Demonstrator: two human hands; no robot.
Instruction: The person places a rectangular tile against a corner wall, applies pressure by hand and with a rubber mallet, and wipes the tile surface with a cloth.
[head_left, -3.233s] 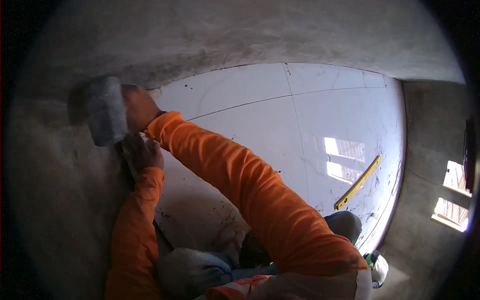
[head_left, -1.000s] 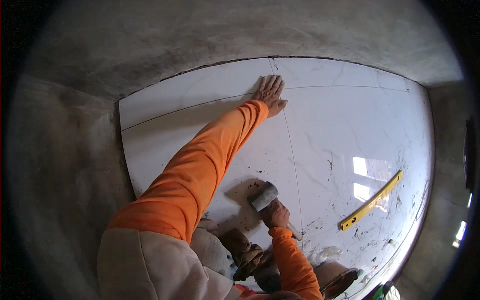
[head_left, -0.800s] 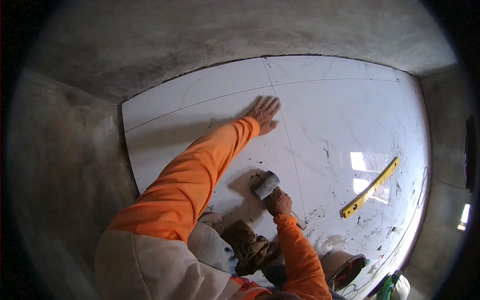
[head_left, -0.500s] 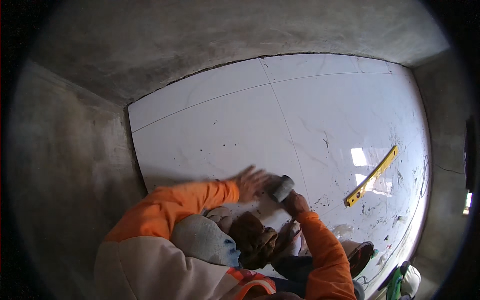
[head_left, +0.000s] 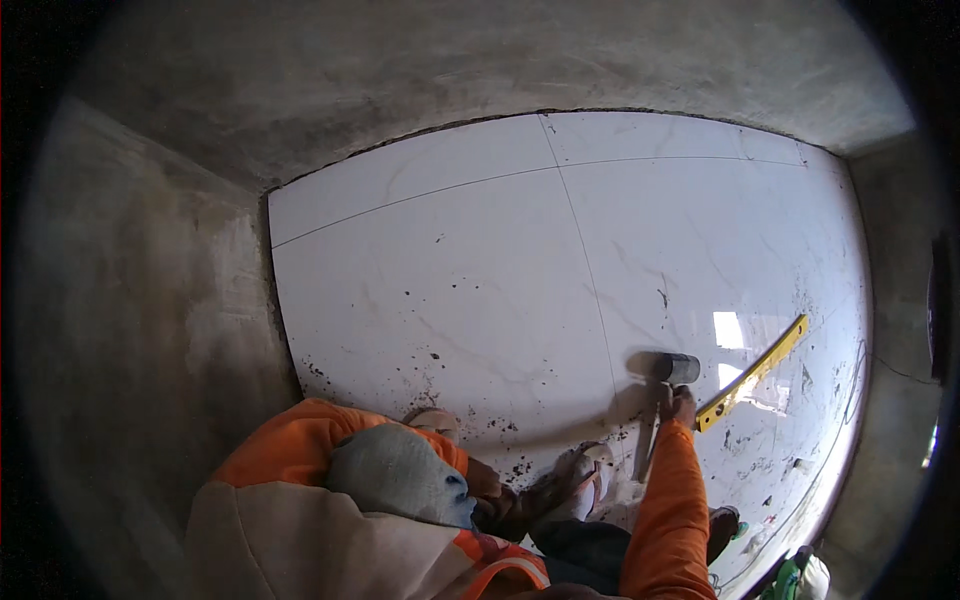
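My right hand (head_left: 682, 408) is closed round the handle of a mallet with a dark head (head_left: 679, 368), low over the white tiled floor (head_left: 480, 240). Its shadow falls on the tile beside it. My left hand (head_left: 484, 478) is down by my bent knee (head_left: 395, 475), close to a dark brown bundle (head_left: 497, 508) that looks like cloth. Its fingers are mostly hidden, so whether it grips the bundle is unclear. A yellow spirit level (head_left: 752, 374) lies slantwise on the tiles, just right of the mallet.
Bare grey walls (head_left: 480, 60) bound the floor at the far side, left and right. Dark crumbs (head_left: 435, 357) are scattered over the tiles. My shoe (head_left: 590, 465) rests on the tile between my arms. Green and white items (head_left: 800, 578) lie at the lower right.
My right hand has carried the mallet rightward, toward the level. My left hand has drawn back from over the tile to beside my knee. The crumbs near my feet are more exposed.
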